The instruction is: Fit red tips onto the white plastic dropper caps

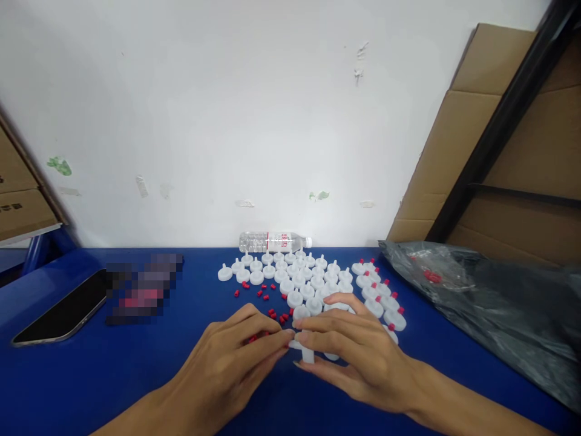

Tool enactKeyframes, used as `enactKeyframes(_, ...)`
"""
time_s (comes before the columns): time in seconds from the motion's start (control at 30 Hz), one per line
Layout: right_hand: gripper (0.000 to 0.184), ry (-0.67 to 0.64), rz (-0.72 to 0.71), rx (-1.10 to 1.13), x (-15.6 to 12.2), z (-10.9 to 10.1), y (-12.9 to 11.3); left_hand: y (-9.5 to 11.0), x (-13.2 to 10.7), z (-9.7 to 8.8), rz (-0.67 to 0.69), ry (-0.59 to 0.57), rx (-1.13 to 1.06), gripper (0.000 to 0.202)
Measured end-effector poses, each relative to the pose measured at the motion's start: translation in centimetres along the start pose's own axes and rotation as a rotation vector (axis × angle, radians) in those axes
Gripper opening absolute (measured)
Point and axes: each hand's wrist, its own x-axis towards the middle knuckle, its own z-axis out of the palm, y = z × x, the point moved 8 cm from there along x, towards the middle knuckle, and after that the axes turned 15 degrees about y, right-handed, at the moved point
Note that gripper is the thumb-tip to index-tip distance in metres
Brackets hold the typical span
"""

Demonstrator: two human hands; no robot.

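My right hand [363, 348] grips a white spouted cap [308, 355] between thumb and fingers, low over the blue table. The fingers of my left hand [240, 354] are pinched together and meet the cap's left side. A speck of red shows by those left fingertips, but what they hold is hidden. Behind my hands stand many white spouted caps [269, 270], spouts up. Small red tips [265, 297] lie loose to their left, some partly covered by my left hand. Right of my right hand, several white caps with red tips [394, 320] form a group.
A clear plastic bottle [254, 241] lies on its side against the white wall. On the left are a phone [61, 309] and a blurred-out item [147, 287]. Dark plastic sheeting [508, 327], with a clear bag of red tips [433, 275], covers the table's right side.
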Motion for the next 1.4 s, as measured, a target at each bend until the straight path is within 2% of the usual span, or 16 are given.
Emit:
enactKeyframes(0.1,0.020,0.018,0.004,0.018,0.0,-0.1,-0.1,-0.3,-0.2,0.1,-0.029,-0.014,0.043,0.029)
enactKeyframes(0.27,0.019,0.040,0.008,0.027,-0.1,-0.2,-0.3,-0.4,-0.7,1.1,-0.064,-0.126,0.043,0.013)
enactKeyframes(0.43,0.015,0.053,0.010,0.031,-0.3,0.0,-0.4,-0.4,-1.1,1.4,-0.105,-0.170,0.030,0.012)
enactKeyframes(0.53,0.014,0.066,-0.039,0.022,-0.2,-0.1,-0.9,-0.1,-1.1,1.4,-0.108,-0.201,0.013,0.015)
enactKeyframes(0.73,0.011,0.100,-0.146,-0.055,0.4,-0.5,-2.3,1.3,-0.1,0.4,-0.042,-0.107,0.017,0.023)
enactKeyframes(0.87,0.010,0.105,-0.196,-0.132,0.4,-0.3,-2.6,1.6,0.2,-0.1,-0.027,-0.036,0.004,0.020)
enactKeyframes(1.0,0.017,0.043,-0.240,-0.170,-0.2,0.3,-2.4,2.1,0.2,0.2,0.051,-0.042,0.008,0.012)
enactKeyframes(1.1,0.017,0.009,-0.218,-0.140,-0.6,0.4,-1.6,2.2,0.2,0.0,0.101,-0.025,-0.013,0.013)
enactKeyframes(1.17,0.015,0.036,-0.170,-0.140,-0.5,-0.2,-0.5,1.4,0.4,-0.5,0.103,0.006,-0.019,0.015)
enactKeyframes(1.23,0.013,0.063,-0.111,-0.158,-0.2,-1.2,1.0,-0.4,0.7,-1.4,0.060,0.052,0.035,0.015)
enactKeyframes(1.3,0.012,0.084,-0.048,-0.212,0.2,-2.3,3.1,-3.2,1.0,-2.4,-0.038,0.080,0.163,0.013)
enactKeyframes(1.4,0.005,0.159,0.070,-0.373,0.5,-5.0,7.2,-7.4,0.8,-3.4,-0.138,0.055,0.374,0.016)
